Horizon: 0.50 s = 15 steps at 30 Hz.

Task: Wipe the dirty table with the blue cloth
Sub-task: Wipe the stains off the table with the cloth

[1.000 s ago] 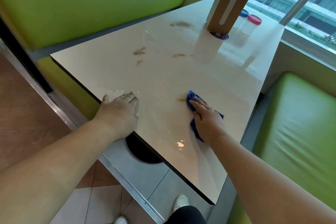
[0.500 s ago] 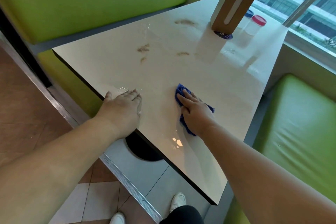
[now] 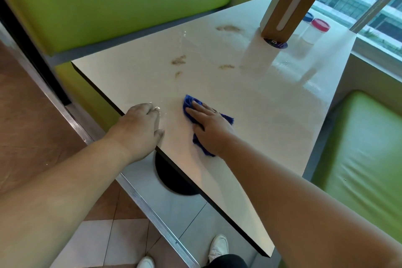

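Your right hand (image 3: pixel 210 128) lies flat, fingers spread, pressing the blue cloth (image 3: pixel 188 104) onto the table (image 3: pixel 261 111). Your left hand (image 3: pixel 139 128) rests flat at the table edge, fingers together.

I see a tan napkin holder (image 3: pixel 289 8) upright, two lidded jars (image 3: pixel 315 31) just behind it, green bench seats (image 3: pixel 365 150) flanking it, white shoes (image 3: pixel 218 246) far below.

The right hand (image 3: pixel 210 129) has swept the crumpled blue cloth (image 3: pixel 188 104) leftward across the glossy beige tabletop (image 3: pixel 250 104), over the small brown smear near the front, now gone, closing in beside the left hand (image 3: pixel 139 127).
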{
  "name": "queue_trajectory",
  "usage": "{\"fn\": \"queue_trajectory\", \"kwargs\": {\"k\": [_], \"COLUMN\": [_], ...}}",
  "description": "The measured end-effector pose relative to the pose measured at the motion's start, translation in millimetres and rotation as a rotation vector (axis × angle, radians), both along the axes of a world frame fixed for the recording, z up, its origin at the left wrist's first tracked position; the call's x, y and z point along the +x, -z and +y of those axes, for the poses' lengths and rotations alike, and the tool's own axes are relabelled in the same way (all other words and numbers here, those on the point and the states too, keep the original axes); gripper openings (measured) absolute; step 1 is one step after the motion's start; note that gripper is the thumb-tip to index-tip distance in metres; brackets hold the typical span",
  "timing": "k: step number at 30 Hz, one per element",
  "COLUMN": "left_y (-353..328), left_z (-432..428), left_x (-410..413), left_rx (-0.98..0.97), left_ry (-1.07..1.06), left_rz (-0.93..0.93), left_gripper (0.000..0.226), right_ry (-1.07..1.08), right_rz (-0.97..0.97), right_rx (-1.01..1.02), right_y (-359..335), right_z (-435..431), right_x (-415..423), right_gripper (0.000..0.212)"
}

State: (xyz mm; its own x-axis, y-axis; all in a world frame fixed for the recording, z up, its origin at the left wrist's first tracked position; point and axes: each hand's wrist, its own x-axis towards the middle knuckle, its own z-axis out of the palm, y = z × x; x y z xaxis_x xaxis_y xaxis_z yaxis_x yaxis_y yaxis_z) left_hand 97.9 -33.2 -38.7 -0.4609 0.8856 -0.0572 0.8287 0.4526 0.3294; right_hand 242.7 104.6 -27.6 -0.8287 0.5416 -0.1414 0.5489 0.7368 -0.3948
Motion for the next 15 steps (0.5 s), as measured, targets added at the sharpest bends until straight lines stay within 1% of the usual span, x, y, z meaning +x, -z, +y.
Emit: {"fn": "queue_trajectory", "kwargs": {"k": [2, 4, 7, 9, 10, 12, 13, 14, 15], "left_y": [0, 1, 3, 3, 3, 3, 2, 1, -1], "left_z": [1, 0, -1, -1, -1, -2, -2, -2, -1], "left_x": [-1, -2, 0, 2, 2, 1, 1, 1, 0], "left_rx": [0.0, 0.015, 0.03, 0.047, 0.052, 0.037, 0.021, 0.008, 0.0], "left_ry": [0.002, 0.005, 0.008, -0.001, -0.003, -0.001, 0.0, 0.001, 0.002], "left_rz": [-0.006, -0.01, -0.004, -0.01, -0.013, -0.014, -0.015, -0.016, -0.016], "left_gripper": [0.056, 0.055, 0.054, 0.054, 0.053, 0.053, 0.053, 0.053, 0.052], "right_ry": [-0.045, -0.002, 0.073, 0.042, 0.006, -0.076, -0.083, -0.038, 0.06], "right_rz": [0.045, 0.077, 0.022, 0.026, 0.065, 0.13, 0.146, 0.166, 0.197], "right_rx": [-0.002, 0.007, 0.028, 0.025, 0.012, -0.023, -0.033, -0.046, -0.077], "right_y": [3, 4, 3, 0, 0, 3, 3, 2, -2], "right_z": [-1, 4, 12, 6, 0, -7, -11, -13, -15], "right_x": [15, 24, 9, -3, -2, 12, 23, 33, 40], "right_gripper": [0.048, 0.047, 0.048, 0.049, 0.049, 0.048, 0.047, 0.046, 0.045]}}
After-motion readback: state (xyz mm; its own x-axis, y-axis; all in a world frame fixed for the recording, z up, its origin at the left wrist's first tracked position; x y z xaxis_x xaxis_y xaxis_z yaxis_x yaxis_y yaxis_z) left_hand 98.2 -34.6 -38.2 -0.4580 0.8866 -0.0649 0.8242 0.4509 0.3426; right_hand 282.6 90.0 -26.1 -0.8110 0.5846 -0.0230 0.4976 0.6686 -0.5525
